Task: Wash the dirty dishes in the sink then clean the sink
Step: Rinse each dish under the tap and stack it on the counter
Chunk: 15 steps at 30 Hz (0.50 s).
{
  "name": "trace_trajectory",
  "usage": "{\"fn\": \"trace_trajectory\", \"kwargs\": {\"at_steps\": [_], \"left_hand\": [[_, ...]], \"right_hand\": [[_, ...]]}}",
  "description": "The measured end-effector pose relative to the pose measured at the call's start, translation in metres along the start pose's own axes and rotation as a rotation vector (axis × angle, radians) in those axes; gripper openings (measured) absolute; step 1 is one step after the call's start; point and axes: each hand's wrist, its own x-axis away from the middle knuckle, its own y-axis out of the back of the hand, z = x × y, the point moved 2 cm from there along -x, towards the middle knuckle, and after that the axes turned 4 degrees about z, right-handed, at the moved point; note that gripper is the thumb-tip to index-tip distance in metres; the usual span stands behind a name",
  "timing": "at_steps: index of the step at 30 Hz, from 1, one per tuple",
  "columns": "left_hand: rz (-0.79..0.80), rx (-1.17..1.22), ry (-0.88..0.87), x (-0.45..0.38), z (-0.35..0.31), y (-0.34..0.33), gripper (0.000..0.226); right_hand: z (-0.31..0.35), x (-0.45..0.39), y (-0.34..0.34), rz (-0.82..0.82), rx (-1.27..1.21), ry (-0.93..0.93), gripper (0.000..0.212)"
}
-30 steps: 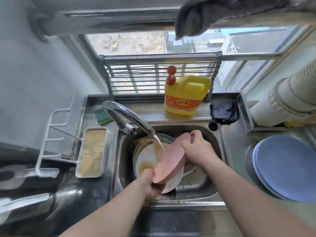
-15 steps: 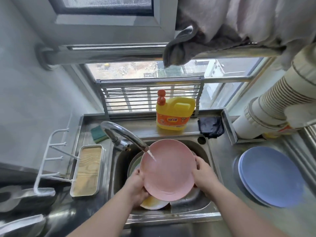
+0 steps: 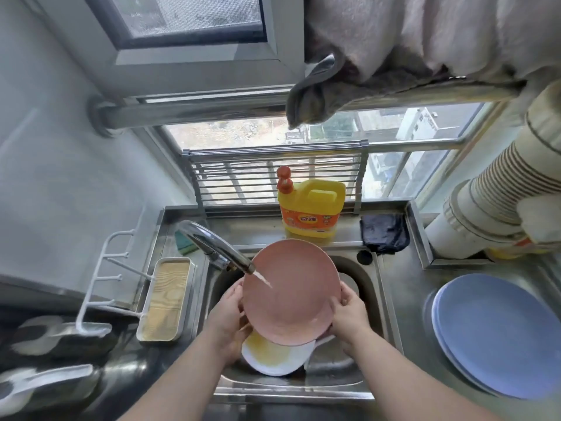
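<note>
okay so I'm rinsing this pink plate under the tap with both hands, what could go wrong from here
The wet pink plate is held only at its rims by your left hand and right hand; it might slip onto the stained white plate below. The faucet stream hits the tilted face, so water may splash past the sink.

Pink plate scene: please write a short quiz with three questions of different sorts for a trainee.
1. True or false: both hands, left hand and right hand, hold the pink plate.
2. Where does the tap water land? A) on the pink plate B) on the blue plates C) on the soap bottle
3. Fill in: below the pink plate lies a white plate with ____ stains.

Key: 1 true; 2 A; 3 yellow.
</note>
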Motion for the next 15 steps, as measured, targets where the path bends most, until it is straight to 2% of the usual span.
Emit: {"fn": "trace_trajectory", "kwargs": {"at_steps": [4,7,10,15], "left_hand": [[-0.09,-0.005,-0.051,0.005,-0.004,0.012,0.023],[-0.105,0.109,-0.099,0.006,0.003,0.021,0.062],[-0.166,0.188,-0.136,0.008,0.02,0.019,0.09],[-0.25,0.156,-0.092,0.004,0.066,-0.016,0.094]], "right_hand": [[-0.013,-0.006,-0.027,0.13,-0.05,-0.254,0.039],[-0.021,-0.002,-0.041,0.224,-0.055,-0.452,0.035],[-0.024,0.003,-0.049,0.262,-0.044,-0.521,0.024],[-0.033,0.021,-0.065,0.268,-0.21,-0.549,0.035]]}}
